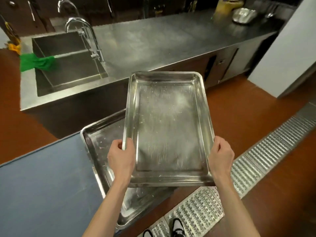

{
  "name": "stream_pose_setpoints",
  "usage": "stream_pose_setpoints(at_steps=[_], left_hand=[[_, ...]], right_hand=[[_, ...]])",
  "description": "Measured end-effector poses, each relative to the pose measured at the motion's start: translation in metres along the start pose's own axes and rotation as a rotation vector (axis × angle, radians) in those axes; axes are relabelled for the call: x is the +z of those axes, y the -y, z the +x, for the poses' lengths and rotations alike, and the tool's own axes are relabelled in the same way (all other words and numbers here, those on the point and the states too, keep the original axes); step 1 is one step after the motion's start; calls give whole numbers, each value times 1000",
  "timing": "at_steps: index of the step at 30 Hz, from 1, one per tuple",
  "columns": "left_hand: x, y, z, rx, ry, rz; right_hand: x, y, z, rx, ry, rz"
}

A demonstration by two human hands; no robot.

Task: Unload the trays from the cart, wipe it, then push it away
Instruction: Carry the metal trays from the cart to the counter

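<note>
I have the upper tray [168, 129] lifted clear, my left hand [121, 155] and right hand [221, 153] each clamped on a long rim near the near corners, so it stays level over the second tray [100, 144] left on the cart [42, 185]. The steel table [153, 40] lies far ahead, probably where it goes. My arm hides part of the lower tray; the cart's near side is cut off.

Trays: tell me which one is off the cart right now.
The upper tray, gripped at its near corners by the left hand and right hand. The other tray lies on the blue cart top.
</note>
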State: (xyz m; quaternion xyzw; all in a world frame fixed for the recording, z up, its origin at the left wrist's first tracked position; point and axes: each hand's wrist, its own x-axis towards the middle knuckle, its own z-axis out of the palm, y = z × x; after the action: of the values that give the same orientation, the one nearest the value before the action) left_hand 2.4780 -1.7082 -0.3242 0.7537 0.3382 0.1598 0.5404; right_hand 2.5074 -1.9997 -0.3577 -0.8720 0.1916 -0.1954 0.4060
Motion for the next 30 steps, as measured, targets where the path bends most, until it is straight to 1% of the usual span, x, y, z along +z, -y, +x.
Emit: stream_pose_setpoints(at_steps=[4,8,15,22,30], left_hand=[[25,-10,-6,58,125,3],[51,-14,-18,93,259,-4],[103,-22,-69,173,465,44],[146,-38,-157,254,634,74],[174,-47,-274,340,808,103]], right_hand=[[-28,-16,-10,95,-149,-13],[-64,-30,-26,172,-245,-35],[-140,-59,-55,285,-423,-49],[-228,-110,-94,398,-590,-100],[-325,-165,-155,496,-763,-134]])
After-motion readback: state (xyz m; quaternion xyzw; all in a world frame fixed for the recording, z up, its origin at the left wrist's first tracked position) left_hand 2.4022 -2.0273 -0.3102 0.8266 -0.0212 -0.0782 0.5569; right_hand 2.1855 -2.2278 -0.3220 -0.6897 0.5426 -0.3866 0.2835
